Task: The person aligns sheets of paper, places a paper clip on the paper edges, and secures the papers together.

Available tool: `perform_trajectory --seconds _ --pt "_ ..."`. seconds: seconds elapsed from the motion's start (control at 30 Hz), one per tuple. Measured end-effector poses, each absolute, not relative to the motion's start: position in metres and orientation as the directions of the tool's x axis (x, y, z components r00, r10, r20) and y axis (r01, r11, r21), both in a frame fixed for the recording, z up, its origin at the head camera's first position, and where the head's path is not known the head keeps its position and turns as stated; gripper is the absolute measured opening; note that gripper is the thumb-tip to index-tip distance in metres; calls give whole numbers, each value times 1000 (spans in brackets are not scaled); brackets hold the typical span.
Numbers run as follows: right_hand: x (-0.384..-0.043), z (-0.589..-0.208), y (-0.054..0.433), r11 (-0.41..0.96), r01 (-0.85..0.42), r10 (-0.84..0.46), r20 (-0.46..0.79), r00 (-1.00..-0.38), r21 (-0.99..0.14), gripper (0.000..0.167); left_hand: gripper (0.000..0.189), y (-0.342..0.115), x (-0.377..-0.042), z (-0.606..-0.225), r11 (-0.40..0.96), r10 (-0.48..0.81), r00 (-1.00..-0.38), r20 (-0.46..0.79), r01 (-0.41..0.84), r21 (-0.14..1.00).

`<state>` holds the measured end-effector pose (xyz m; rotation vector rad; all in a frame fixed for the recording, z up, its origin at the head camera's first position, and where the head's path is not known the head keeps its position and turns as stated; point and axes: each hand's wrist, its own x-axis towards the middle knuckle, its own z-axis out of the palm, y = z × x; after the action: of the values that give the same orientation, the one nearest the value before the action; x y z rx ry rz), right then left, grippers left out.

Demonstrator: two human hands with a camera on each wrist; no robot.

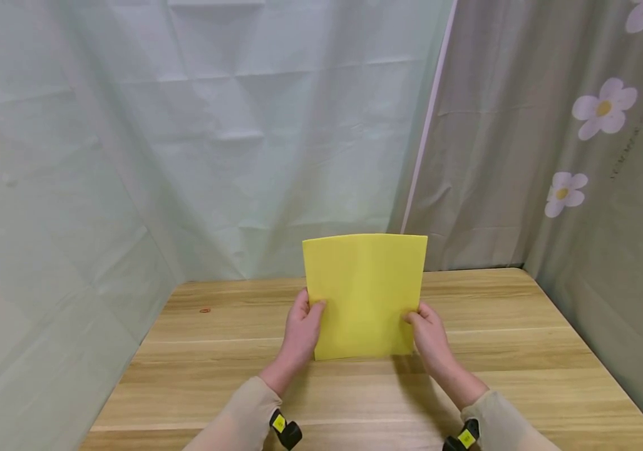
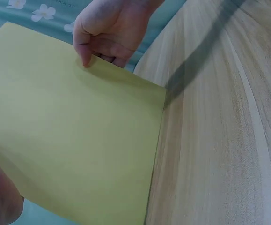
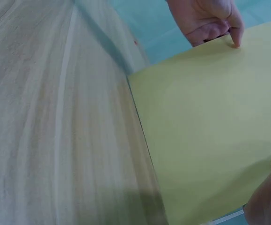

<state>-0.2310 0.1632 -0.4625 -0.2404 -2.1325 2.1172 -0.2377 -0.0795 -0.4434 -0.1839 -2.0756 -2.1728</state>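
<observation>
A stack or sheet of plain yellow paper (image 1: 365,294) stands upright between my two hands, its lower edge close to the wooden table. My left hand (image 1: 301,326) grips its left edge, thumb on the near face and fingers behind. On the opposite edge my right hand (image 1: 429,332) pinches the paper the same way. The left wrist view shows the yellow paper (image 2: 79,126) with the right hand (image 2: 114,30) at its far side. In the right wrist view the left hand (image 3: 210,21) holds the far edge of the paper (image 3: 210,122).
A small red paper clip (image 1: 205,310) lies on the wooden table (image 1: 214,369), toward the back left. Pale curtains (image 1: 253,144) hang behind the table and at both sides, with printed flowers (image 1: 604,108) on the right.
</observation>
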Motion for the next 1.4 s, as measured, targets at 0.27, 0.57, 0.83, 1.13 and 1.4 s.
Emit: perform_trajectory --seconds 0.27,0.57,0.83,1.13,1.4 --pt "-229 -445 163 -8 -18 185 17 -983 -1000 28 25 -80 -238 -444 -65 -20 -981 191 192 979" --pt "-229 -432 162 -12 -67 153 65 -986 -998 29 26 -81 -238 -447 -94 -22 -977 213 214 972" --pt "-232 -407 162 9 -231 88 230 -969 -973 47 23 -83 -238 -449 -86 -9 -979 204 204 975" --pt "-237 -377 160 1 -315 63 314 -947 -949 52 23 -82 -238 -451 -99 17 -976 216 213 972" --pt "-242 -338 159 51 -432 38 434 -900 -901 53 22 -83 -237 -452 -94 27 -973 228 225 970"
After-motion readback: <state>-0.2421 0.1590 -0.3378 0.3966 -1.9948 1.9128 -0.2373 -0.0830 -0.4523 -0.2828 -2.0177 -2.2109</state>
